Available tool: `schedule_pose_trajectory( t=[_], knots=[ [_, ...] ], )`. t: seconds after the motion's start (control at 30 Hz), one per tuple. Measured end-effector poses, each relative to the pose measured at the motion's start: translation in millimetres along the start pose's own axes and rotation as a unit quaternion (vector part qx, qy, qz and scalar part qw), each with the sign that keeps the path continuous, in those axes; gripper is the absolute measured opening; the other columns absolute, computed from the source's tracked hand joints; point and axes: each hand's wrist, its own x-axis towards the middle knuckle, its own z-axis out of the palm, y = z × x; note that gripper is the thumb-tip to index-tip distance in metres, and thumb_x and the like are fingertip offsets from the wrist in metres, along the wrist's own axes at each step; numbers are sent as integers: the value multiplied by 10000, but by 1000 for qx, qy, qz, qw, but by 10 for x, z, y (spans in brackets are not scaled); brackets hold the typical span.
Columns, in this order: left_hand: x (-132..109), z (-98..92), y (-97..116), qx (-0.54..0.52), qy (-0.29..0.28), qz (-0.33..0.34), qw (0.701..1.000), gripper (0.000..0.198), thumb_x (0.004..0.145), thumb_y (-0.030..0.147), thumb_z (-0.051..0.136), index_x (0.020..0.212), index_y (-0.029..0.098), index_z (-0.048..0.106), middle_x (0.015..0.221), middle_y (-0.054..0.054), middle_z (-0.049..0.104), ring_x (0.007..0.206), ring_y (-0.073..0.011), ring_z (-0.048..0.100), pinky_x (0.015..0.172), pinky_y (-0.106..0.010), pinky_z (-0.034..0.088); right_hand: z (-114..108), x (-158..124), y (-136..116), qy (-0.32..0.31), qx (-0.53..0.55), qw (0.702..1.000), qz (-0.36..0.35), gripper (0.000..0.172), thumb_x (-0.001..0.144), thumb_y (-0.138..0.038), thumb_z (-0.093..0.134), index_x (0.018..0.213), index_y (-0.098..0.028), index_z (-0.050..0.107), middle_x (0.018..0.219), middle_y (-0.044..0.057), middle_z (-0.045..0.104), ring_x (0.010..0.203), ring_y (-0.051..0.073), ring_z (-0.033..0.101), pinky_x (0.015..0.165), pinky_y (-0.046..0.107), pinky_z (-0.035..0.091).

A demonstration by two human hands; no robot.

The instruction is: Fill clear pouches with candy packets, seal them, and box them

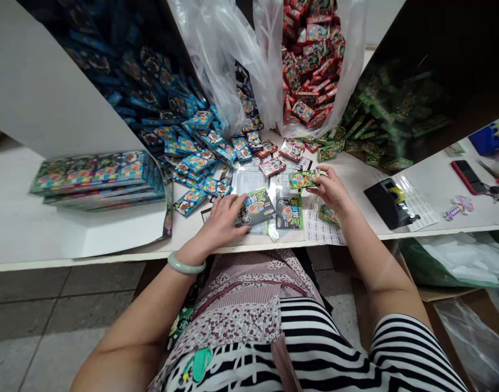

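Observation:
My left hand [221, 224] grips the left edge of a black-and-green printed card [257, 207], with thumb and forefinger on either side of its corner. The card lies tilted over a clear plastic tray [249, 181]. In my right hand [330, 188] is a small green printed box [302, 179], pinched at its right end above the table. Just below it lies a second black-and-green card [288, 212] in clear plastic. Another small green box [328, 214] rests beneath my right wrist on a sheet of round labels [323, 231].
Blue boxes [192, 163] spill out at left. Plastic bags hold red boxes [310, 71] at the back; green boxes [367, 141] are heaped right. Stacked printed packs [98, 177] stand in a white carton at left. A black tape dispenser [386, 204], phone [468, 177] and scissors [497, 174] lie right.

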Motion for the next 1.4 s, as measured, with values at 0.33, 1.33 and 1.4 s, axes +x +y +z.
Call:
schedule_pose_trajectory(
  t=[0.33,1.33,1.4],
  knots=[
    [-213,-84,-222,-73,126,13,989,1032,714,518,824,1550,219,298,1410,-169,445,1323,-378,467,1157,-564,392,329,-404,298,-56,-260,964,-3,319,703,-430,736,791,-242,493,733,-12,584,740,192,622,693,380,576],
    [-343,-168,-149,-49,64,180,980,942,803,379,752,1578,231,240,1493,-172,472,1378,-359,469,1154,-547,393,458,-853,-253,-319,-541,683,-373,671,799,-386,763,1415,-302,512,1415,125,529,1308,383,475,1097,618,447],
    [-359,-166,-138,-77,60,176,979,953,788,392,767,1575,237,254,1488,-166,482,1372,-358,476,1151,-550,404,456,-859,-265,-331,-521,696,-367,687,804,-394,759,1430,-314,487,1421,124,515,1322,368,476,1093,609,456]
  ],
)
